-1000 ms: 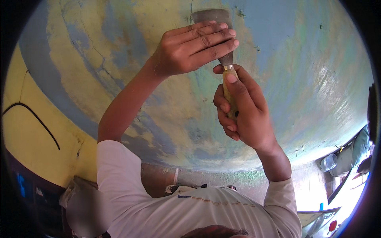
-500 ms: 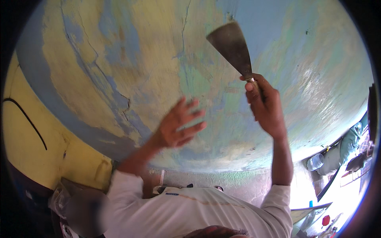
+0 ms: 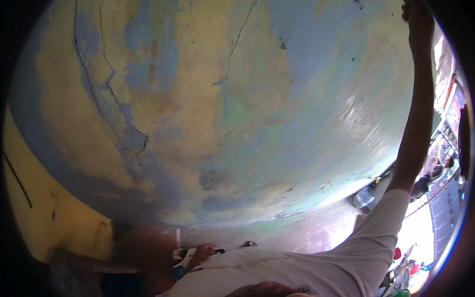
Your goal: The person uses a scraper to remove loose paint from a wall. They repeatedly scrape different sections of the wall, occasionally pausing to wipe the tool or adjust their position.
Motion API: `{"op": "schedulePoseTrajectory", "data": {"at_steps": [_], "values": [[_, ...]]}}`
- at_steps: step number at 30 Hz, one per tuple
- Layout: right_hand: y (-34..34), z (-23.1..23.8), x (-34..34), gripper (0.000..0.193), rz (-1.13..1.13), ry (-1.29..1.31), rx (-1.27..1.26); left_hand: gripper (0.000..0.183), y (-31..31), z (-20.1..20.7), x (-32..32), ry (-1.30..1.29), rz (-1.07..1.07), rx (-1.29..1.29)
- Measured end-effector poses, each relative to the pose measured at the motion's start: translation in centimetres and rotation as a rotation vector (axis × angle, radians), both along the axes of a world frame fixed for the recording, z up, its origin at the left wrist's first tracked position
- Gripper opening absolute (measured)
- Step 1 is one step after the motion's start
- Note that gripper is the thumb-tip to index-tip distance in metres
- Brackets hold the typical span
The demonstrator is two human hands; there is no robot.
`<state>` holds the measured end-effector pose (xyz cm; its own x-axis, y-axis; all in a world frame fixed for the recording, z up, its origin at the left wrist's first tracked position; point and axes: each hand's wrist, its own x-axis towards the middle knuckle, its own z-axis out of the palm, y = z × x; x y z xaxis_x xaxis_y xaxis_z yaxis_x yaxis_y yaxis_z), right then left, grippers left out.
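In front of me stands a wall (image 3: 198,99) with patchy yellow, blue and green paint and several cracks. My right arm is stretched far up to the right. My right hand (image 3: 413,11) is at the upper right rim of the picture, dark and partly cut off, by the wall's right edge. Its fingers look curled; the scraper does not show, and what the fingers hold is hidden. My left hand (image 3: 204,251) hangs low beside my waist, away from the wall. It is small in the picture and its fingers are partly hidden.
A yellow wall (image 3: 39,198) with a dark cable (image 3: 19,180) adjoins at the left. A clear plastic container (image 3: 363,197) stands at the wall's lower right. Bright daylight and a cluster of items (image 3: 403,267) lie at the right. Dark furniture fills the lower left.
My right hand has swung from mid-wall to the far upper right, and the scraper has gone out of view. My left hand has dropped from before the wall to my waist.
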<state>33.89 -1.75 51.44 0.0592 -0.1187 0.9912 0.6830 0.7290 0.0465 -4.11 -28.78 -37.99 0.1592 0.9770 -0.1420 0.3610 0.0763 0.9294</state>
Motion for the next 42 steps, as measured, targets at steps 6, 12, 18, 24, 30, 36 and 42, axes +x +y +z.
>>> {"op": "schedulePoseTrajectory", "data": {"at_steps": [6, 12, 18, 24, 30, 36, 42], "values": [[-2.1, -7.1, -1.6, 0.027, -0.420, -0.396, -0.115, 0.028, 2.6, -0.3, -3.7, -0.078, 0.377, -0.142], [1.0, -4.7, -2.3, 0.035, -0.212, -0.327, -0.500, 0.034, 2.9, -5.9, -4.4, -0.143, 0.115, -0.553], [5.0, -17.9, -8.4, 0.027, -0.396, -0.964, -0.319, 0.034, -2.7, -7.9, -4.2, 0.141, -0.008, -0.670], [-6.9, -42.0, -7.4, 0.038, 0.164, -1.536, -0.890, 0.031, -9.3, -7.5, -1.0, 0.369, -0.195, -0.500], [-10.0, -51.3, -6.7, 0.033, 0.333, -0.580, -1.503, 0.031, -14.2, -6.8, 0.1, 0.359, -0.124, -0.626], [-11.2, -59.4, -6.3, 0.021, 1.378, 0.541, -1.855, 0.031, -8.0, -4.2, 1.0, 0.362, 0.009, -0.614], [-11.3, -63.8, -1.6, 0.039, 0.800, -0.087, -1.741, 0.031, 7.9, -0.7, 5.7, 0.323, -0.110, -0.629]]}}
